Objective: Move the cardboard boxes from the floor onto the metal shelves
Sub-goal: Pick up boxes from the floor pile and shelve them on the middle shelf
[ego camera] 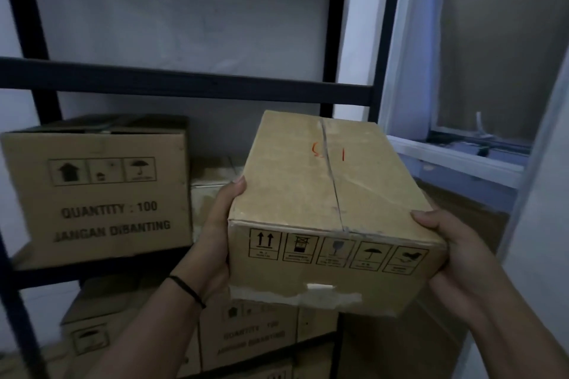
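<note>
I hold a sealed cardboard box [311, 194] in the air in front of the dark metal shelf unit [197, 83]. It has red marks on its taped top and a row of handling symbols on the near side. My left hand [217, 234] grips its left side, thumb up at the top edge. My right hand [458, 258] grips its right near corner, thumb on top. The box is tilted, its far end pointing at the right part of the middle shelf, level with the gap under the upper beam.
A larger box [95, 191] printed "QUANTITY : 100" stands on the left of the middle shelf, a smaller box [212, 191] behind it. More boxes [246, 335] fill the shelf below. A white window frame [455, 157] and wall lie to the right.
</note>
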### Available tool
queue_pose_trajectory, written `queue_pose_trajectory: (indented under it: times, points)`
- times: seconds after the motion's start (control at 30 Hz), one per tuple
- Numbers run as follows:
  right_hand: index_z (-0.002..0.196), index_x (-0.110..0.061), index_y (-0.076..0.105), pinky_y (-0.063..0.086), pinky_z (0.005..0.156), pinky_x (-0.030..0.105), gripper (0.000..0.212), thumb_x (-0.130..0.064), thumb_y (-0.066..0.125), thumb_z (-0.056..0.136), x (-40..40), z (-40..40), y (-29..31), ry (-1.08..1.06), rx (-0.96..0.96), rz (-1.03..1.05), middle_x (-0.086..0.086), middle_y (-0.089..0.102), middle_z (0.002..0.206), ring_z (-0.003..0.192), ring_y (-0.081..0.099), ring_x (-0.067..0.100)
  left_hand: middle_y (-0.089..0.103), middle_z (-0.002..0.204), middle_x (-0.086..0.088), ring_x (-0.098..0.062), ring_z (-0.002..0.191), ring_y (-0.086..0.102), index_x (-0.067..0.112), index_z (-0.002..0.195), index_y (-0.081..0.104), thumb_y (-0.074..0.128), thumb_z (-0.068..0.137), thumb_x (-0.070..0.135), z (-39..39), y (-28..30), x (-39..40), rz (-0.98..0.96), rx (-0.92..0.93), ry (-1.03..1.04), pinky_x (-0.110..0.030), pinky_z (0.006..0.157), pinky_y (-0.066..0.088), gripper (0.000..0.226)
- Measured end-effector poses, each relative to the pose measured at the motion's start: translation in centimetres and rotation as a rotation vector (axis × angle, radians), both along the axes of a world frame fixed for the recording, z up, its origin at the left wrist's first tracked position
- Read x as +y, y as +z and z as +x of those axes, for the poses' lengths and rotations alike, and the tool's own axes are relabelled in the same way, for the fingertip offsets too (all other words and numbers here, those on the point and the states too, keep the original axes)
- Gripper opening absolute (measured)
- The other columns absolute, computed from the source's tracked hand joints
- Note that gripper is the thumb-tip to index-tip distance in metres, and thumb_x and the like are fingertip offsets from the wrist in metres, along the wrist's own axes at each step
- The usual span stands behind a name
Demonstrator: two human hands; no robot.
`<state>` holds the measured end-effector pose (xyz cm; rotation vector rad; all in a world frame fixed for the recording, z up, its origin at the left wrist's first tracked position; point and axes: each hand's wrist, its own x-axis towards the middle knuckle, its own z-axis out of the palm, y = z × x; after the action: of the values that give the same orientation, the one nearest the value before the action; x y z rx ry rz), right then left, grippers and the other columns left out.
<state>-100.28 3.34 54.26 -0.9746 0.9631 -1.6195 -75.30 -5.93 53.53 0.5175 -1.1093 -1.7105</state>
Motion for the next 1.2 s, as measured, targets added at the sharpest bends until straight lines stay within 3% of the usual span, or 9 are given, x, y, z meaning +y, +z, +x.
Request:
queue_pose_trajectory:
  times: [0.1,0.33,0.67,0.87,1.0,1.2]
  points:
    - [0.115,-0.019,0.064,0.053,0.067,0.037,0.031,-0.019,0.046,0.089,-2.4,1.3,0.0,0.019,0.002,0.019,0.008,0.074,0.091,0.076,0.070,0.024,0.076,0.090,-0.005,-0.022,0.074,0.073,0.025,0.094,0.071,0.039,0.095,0.044,1.7,0.0,-1.3,-0.023,0.026,0.063,-0.037,0.061,0.056,0.038]
    - [0.123,-0.023,0.064,0.049,0.078,0.042,0.043,-0.020,0.053,0.081,-7.2,4.2,0.3,0.083,-0.026,0.004,0.012,0.068,0.108,0.091,0.064,0.030,0.074,0.102,-0.006,-0.025,0.084,0.072,0.025,0.117,0.062,0.042,0.090,0.048,5.4,0.4,-3.8,-0.060,0.007,0.150,-0.041,0.072,0.053,0.041]
    - [0.129,-0.030,0.059,0.051,0.071,0.039,0.047,-0.018,0.050,0.084,-11.5,5.0,0.9,0.229,0.039,-0.028,0.012,0.068,0.115,0.093,0.064,0.029,0.074,0.103,-0.007,-0.026,0.084,0.072,0.025,0.120,0.061,0.042,0.090,0.049,6.6,0.0,-5.4,-0.060,0.035,0.263,-0.040,0.063,0.056,0.042]
    - [0.125,-0.028,0.062,0.049,0.066,0.037,0.038,-0.019,0.046,0.091,-13.6,3.9,1.1,0.272,0.070,0.012,0.013,0.067,0.106,0.084,0.063,0.027,0.073,0.107,-0.009,-0.029,0.088,0.072,0.025,0.122,0.060,0.044,0.085,0.054,5.6,-0.3,-5.5,-0.035,0.023,0.297,-0.042,0.067,0.056,0.050]
    - [0.122,-0.028,0.064,0.048,0.072,0.039,0.036,-0.020,0.047,0.091,-14.9,3.3,1.3,0.299,0.078,0.029,0.012,0.069,0.105,0.087,0.064,0.028,0.072,0.109,-0.010,-0.030,0.090,0.071,0.025,0.121,0.061,0.044,0.084,0.056,4.9,-0.4,-5.6,-0.016,0.016,0.339,-0.042,0.068,0.056,0.051]
    - [0.117,-0.020,0.065,0.045,0.065,0.036,0.030,-0.020,0.047,0.092,-16.3,2.7,1.9,0.312,0.114,0.056,0.008,0.069,0.081,0.074,0.062,0.024,0.071,0.111,-0.014,-0.034,0.095,0.069,0.025,0.120,0.062,0.040,0.085,0.061,4.3,-0.3,-5.8,-0.033,-0.019,0.371,-0.050,0.083,0.052,0.055]
